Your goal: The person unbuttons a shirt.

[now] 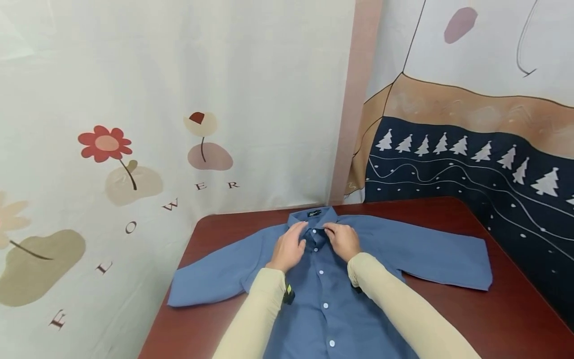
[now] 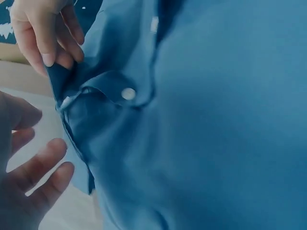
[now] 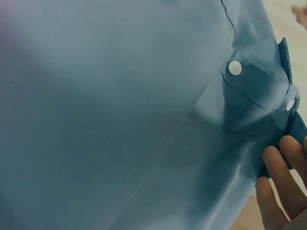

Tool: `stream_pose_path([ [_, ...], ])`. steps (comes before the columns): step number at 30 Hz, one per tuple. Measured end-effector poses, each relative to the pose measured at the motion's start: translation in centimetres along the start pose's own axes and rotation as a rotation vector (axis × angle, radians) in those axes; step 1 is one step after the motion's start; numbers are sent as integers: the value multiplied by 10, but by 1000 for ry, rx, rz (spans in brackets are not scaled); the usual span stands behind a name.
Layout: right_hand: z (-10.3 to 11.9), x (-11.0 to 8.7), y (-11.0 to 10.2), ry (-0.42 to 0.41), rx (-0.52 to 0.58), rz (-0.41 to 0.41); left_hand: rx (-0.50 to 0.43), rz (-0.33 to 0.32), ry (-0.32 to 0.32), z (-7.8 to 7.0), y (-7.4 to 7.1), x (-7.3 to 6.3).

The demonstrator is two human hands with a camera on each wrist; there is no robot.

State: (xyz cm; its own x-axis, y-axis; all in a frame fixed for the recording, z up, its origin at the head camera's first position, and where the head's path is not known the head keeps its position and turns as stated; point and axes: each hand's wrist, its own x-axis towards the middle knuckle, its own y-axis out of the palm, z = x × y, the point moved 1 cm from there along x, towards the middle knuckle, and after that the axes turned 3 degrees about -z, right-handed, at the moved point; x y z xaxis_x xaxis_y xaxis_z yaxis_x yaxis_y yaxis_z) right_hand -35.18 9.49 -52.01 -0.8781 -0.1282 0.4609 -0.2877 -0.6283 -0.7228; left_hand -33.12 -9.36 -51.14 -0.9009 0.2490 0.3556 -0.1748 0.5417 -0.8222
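A blue button-up shirt (image 1: 296, 319) lies front side up, its sleeves spread to both sides and its collar (image 1: 331, 214) at the far end. White buttons run down the front; the top button (image 3: 290, 104) at the neck sits in its hole. My right hand (image 1: 343, 240) pinches the collar's right point between thumb and fingers, as the left wrist view also shows. Just off the other side of the collar is my left hand (image 1: 289, 248), its fingers (image 2: 45, 158) spread with air between them and the cloth.
The shirt rests on a dark red table (image 1: 202, 329) with rounded far corners. Behind it hangs a pale curtain (image 1: 278, 99) printed with flowers and letters. A dark blue panel with white trees (image 1: 457, 179) stands along the right side.
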Motion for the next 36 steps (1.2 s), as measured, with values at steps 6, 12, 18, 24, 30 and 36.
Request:
stream_pose_path([
  [6, 4, -10, -8, -72, 34, -25, 63, 163, -10, -12, 3, 17],
  [12, 10, -15, -9, -129, 29, -50, 131, 252, -37, -13, -3, 25],
  [18, 6, -23, -9, -144, 24, -36, 174, 279, -45, -13, -4, 25],
  [24, 4, -28, -11, -124, 40, 22, 140, 256, -64, -13, -5, 25],
  [30, 7, -30, -9, -33, 75, 152, 69, 222, -90, -18, -7, 20],
  [36, 18, -30, -4, 5, 98, 84, 56, 184, -83, -23, -2, 14],
])
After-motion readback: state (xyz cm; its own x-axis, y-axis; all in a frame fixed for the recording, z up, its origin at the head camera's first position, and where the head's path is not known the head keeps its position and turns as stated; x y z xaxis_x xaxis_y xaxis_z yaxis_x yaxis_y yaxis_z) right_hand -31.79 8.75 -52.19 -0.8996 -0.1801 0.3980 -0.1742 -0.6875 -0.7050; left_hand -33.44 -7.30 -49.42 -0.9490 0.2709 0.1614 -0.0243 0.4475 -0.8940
